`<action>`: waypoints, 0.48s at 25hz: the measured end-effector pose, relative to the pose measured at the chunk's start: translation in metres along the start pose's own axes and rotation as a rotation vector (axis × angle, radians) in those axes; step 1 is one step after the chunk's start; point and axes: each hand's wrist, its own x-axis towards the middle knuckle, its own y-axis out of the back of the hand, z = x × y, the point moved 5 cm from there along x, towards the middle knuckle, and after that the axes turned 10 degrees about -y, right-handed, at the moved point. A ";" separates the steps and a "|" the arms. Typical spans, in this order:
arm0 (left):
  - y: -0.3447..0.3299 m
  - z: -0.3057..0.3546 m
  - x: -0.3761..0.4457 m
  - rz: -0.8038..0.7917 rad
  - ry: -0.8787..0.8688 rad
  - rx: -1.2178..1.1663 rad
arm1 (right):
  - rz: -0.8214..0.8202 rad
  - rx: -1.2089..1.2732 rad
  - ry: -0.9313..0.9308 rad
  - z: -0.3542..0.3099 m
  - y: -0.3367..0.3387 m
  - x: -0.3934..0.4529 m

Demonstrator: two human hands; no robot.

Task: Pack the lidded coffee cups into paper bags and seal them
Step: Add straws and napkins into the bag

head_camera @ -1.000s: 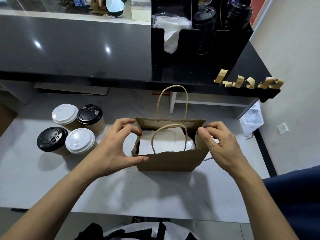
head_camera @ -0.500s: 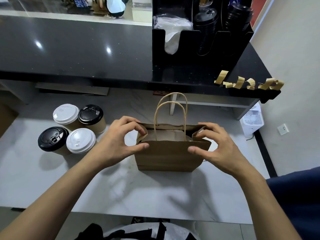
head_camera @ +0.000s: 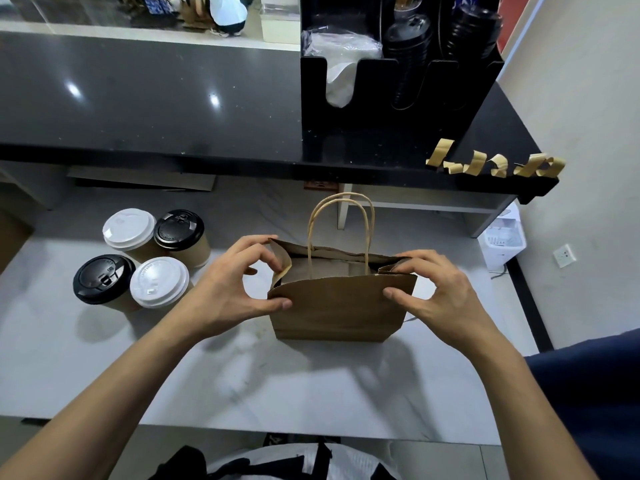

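A brown paper bag (head_camera: 337, 308) with twisted paper handles stands upright in the middle of the pale counter (head_camera: 242, 382). My left hand (head_camera: 227, 289) pinches the bag's left top corner, thumb on the near panel and fingers on the folded-in side. My right hand (head_camera: 440, 289) pinches the right top corner the same way. The bag's mouth is narrowed and both handles stand together; its contents are hidden. To the left stand several lidded kraft cups: two with white lids (head_camera: 159, 282) (head_camera: 129, 229) and two with black lids (head_camera: 104, 278) (head_camera: 179, 229).
A black raised counter (head_camera: 149, 98) runs across the back with a black organiser (head_camera: 398, 109) holding lids and napkins. Several curled strips of brown tape (head_camera: 491, 165) stick to its right edge. A wall stands at the right.
The bag's mouth, wide with white contents showing, has been pressed narrower. The near handle has swung up beside the far one. Both thumbs have moved onto the near panel.
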 end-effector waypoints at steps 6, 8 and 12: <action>-0.002 -0.006 -0.005 0.007 0.104 -0.069 | -0.007 0.010 -0.014 0.000 -0.001 0.001; -0.003 -0.004 -0.008 0.046 0.177 -0.137 | -0.011 0.024 -0.019 -0.001 -0.001 0.001; -0.006 -0.002 -0.012 0.049 0.254 -0.235 | -0.020 0.020 -0.039 0.000 -0.002 -0.001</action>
